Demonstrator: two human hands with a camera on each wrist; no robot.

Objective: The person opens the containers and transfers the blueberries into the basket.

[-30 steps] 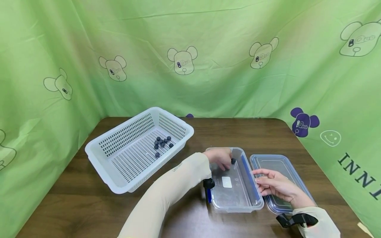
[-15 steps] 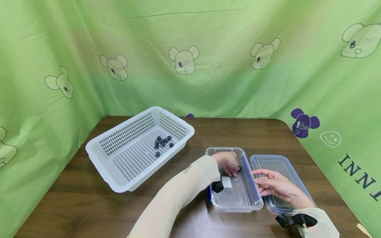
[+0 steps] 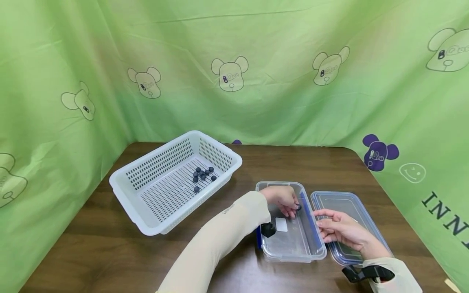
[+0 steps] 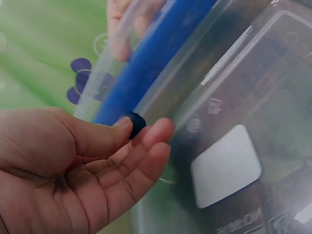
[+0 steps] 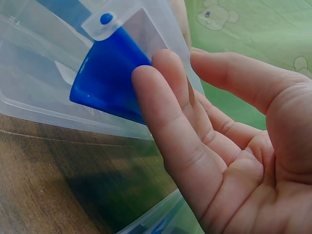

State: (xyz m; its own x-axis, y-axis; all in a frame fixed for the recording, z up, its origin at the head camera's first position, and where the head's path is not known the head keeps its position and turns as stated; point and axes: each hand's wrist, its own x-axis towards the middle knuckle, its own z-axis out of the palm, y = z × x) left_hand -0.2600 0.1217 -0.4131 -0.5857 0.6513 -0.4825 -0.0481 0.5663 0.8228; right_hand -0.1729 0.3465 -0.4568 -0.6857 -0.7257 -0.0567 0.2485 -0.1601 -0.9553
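My left hand (image 3: 283,199) reaches into a clear plastic food container (image 3: 289,246). Between its thumb and finger it pinches a dark, round blueberry (image 4: 138,124), held near the container's right wall. The other fingers curve loosely below, as the left wrist view shows. Outside that wall, my right hand (image 3: 342,230) rests its fingertips by the blue side clip (image 5: 109,78), thumb apart and nothing gripped. Under the right hand lies the container's clear lid (image 3: 334,198), with a bluish edge. Several more blueberries (image 3: 202,177) sit in a white basket.
The white perforated basket (image 3: 157,207) stands at the left of the brown wooden table (image 3: 110,260). A green curtain (image 3: 278,110) with bear-head prints hangs behind and along the sides. A white label (image 3: 281,224) shows on the container's floor.
My left hand has moved right and nearer inside the container, and a blueberry now shows at its fingertips. The right hand keeps its place at the container's side. The head view has shifted slightly.
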